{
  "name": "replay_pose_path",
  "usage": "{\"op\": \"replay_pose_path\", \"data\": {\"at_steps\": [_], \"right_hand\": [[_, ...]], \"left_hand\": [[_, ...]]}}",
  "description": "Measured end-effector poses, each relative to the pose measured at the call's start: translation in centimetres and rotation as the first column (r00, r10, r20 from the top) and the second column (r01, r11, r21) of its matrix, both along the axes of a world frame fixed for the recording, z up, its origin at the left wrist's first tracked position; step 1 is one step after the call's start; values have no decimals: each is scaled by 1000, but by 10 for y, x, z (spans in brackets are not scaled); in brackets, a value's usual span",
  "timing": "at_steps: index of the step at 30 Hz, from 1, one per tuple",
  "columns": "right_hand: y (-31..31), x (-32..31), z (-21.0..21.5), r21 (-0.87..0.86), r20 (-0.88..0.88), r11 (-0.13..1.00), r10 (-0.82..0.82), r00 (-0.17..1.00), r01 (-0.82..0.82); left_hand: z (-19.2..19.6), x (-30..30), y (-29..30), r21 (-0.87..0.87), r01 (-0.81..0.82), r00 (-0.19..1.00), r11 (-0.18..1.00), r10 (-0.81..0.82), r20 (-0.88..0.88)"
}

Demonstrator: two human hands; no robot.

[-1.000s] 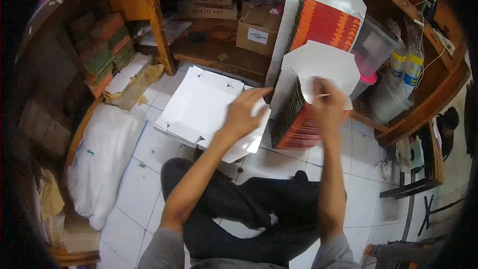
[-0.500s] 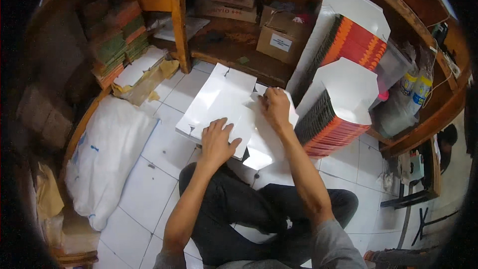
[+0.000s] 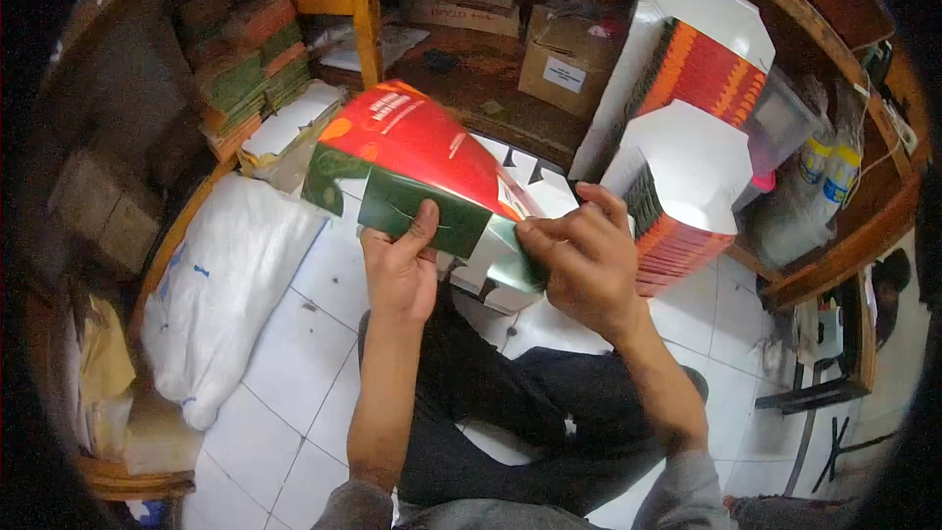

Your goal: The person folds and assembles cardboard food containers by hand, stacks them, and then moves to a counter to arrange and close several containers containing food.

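1. Grip of the left hand (image 3: 400,270) is closed on the red-and-green carton (image 3: 422,152), thumb over its green side, other fingers mostly hidden.
2. Right hand (image 3: 589,260) has curled fingers touching the carton's right end; I cannot tell whether its grip is closed.
3. That carton is raised and tilted before the person, hiding part of the white cardboard pieces (image 3: 546,200) below.
4. Just beyond the right hand, partly covered by it, rises the near carton stack (image 3: 692,152); the far carton stack (image 3: 721,74) stands behind.
5. Brown box (image 3: 559,69) sits on the wooden shelf (image 3: 461,88); a white sack (image 3: 226,294) lies at left on the tiled floor (image 3: 270,427).
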State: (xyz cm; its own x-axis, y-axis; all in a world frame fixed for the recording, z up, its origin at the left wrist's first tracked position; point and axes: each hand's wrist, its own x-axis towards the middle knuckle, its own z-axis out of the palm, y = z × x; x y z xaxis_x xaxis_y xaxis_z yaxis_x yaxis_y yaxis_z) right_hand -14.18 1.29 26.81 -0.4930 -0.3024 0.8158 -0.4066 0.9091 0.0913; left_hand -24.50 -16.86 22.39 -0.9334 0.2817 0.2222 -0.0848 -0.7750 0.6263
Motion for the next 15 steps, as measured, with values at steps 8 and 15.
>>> {"op": "replay_pose_path", "data": {"at_steps": [8,15], "right_hand": [[-9,-13,-42,-798,222,564,-55,973,214],[-13,18,-67,-356,87,868,-337,938,345]], "left_hand": [[-30,13,58,-456,-333,922,826,183,-341],[0,8,86,-310,-238,888,920,77,-454]]}}
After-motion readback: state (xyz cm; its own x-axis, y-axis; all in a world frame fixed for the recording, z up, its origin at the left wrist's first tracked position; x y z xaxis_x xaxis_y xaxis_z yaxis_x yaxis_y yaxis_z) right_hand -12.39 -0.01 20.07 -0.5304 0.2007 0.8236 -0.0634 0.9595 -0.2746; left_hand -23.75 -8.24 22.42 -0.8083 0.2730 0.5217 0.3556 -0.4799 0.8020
